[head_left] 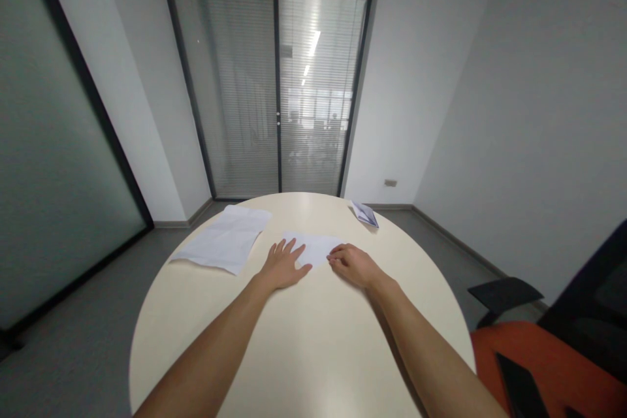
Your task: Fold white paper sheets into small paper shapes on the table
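Observation:
A small white sheet of paper (316, 248) lies flat on the round, cream-coloured table (313, 333), between my two hands. My left hand (285, 264) rests palm down on its left side, with the fingers spread. At the right edge of the sheet, my right hand (353, 264) is curled, its fingertips drawn together on the paper's margin. The palm side of the right hand is hidden.
A larger, creased white sheet (223, 238) lies on the table's left. A folded printed leaflet (365, 214) stands near the far right edge. An orange-seated chair (533, 359) with black armrests is at the right. Glass doors (277, 91) with blinds are beyond.

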`<state>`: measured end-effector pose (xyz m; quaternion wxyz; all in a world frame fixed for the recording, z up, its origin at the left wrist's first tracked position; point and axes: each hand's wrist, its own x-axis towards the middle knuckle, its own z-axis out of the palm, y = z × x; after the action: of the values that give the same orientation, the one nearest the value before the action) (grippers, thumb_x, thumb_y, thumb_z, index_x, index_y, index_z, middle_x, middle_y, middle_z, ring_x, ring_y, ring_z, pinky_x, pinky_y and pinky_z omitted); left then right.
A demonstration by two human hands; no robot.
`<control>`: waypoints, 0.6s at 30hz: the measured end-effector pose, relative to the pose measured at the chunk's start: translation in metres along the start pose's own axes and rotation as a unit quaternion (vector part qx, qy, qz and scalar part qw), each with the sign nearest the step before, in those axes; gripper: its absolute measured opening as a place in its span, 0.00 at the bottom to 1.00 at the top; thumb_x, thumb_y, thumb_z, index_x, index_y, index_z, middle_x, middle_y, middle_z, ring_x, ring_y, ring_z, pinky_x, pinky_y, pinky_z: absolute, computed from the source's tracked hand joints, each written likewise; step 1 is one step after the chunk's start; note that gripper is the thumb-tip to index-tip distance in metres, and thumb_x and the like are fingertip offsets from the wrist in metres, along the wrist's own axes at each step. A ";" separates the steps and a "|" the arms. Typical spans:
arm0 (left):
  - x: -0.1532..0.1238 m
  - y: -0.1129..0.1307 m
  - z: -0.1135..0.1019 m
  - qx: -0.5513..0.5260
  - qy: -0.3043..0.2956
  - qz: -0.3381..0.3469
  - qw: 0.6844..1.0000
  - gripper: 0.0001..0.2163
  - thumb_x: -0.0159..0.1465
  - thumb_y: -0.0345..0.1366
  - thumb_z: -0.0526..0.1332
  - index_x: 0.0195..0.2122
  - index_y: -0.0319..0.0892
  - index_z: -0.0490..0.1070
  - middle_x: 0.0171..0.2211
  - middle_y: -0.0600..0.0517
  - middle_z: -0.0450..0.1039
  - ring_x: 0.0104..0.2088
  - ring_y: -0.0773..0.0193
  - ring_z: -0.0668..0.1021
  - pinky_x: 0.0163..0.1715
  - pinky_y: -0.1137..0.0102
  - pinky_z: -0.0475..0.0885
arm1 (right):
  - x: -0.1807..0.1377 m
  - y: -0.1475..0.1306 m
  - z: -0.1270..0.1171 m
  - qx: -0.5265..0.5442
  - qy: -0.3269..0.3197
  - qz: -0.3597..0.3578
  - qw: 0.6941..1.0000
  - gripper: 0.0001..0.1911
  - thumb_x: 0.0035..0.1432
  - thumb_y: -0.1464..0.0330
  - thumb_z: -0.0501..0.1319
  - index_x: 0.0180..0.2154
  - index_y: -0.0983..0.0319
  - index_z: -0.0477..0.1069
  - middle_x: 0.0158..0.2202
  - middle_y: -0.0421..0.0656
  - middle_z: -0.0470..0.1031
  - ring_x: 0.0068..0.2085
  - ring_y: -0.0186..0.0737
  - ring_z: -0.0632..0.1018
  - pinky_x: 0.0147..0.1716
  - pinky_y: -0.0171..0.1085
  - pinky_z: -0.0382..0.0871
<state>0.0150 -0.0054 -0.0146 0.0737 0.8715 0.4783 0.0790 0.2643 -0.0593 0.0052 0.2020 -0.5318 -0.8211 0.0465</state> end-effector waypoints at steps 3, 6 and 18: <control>-0.001 -0.001 0.000 0.000 0.000 0.000 1.000 0.35 0.65 0.63 0.48 0.69 0.51 0.55 0.72 0.46 0.48 0.70 0.39 0.52 0.66 0.46 0.47 | -0.001 0.006 -0.001 -0.029 0.013 0.040 0.999 0.14 0.64 0.67 0.56 0.41 0.59 0.82 0.47 0.47 0.81 0.49 0.45 0.77 0.49 0.38 0.69; 0.000 0.000 0.002 0.007 0.013 -0.001 1.000 0.36 0.65 0.62 0.49 0.69 0.49 0.57 0.71 0.45 0.50 0.70 0.39 0.53 0.66 0.47 0.48 | -0.001 0.002 -0.003 -0.047 0.024 0.032 0.998 0.15 0.64 0.68 0.56 0.40 0.61 0.82 0.45 0.48 0.81 0.48 0.46 0.77 0.50 0.40 0.68; 0.002 0.002 0.001 0.003 0.011 0.002 1.000 0.36 0.65 0.62 0.48 0.69 0.47 0.56 0.72 0.44 0.49 0.70 0.39 0.52 0.67 0.47 0.47 | 0.003 -0.022 0.002 0.042 -0.019 -0.092 0.995 0.15 0.64 0.67 0.57 0.46 0.58 0.81 0.49 0.46 0.80 0.50 0.44 0.77 0.52 0.39 0.69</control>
<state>0.0178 -0.0047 -0.0146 0.0656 0.8720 0.4772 0.0870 0.2437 -0.0656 0.0107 0.2119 -0.4444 -0.8673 0.0727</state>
